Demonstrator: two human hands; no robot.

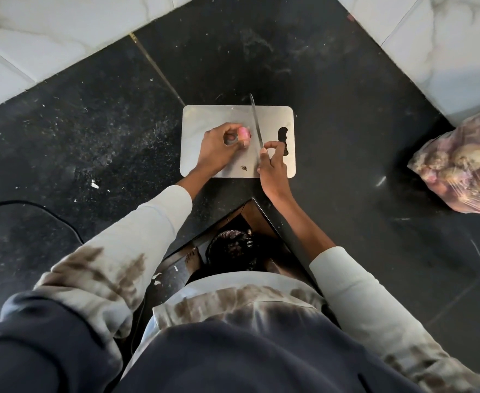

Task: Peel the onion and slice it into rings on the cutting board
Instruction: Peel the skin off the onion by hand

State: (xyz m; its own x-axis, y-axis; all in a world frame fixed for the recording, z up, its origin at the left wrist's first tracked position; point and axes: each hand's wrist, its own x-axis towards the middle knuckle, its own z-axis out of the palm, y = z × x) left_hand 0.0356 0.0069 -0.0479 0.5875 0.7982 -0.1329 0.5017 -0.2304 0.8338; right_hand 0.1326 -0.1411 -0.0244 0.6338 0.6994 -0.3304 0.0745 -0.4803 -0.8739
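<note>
Your right hand point(272, 163), at the cutting board's point(204, 117) near edge, grips the knife point(257, 126), its blade running toward the far edge. Just left of the blade, mid-board, your left hand point(219, 147) pinches the peeled pink onion point(245, 133), so the cut falls beside those fingertips.

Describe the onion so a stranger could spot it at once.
Find the steel board in the middle of the black counter. On it, the left hand grips the onion, just left of the knife. It is the only pink, glossy thing there.
</note>
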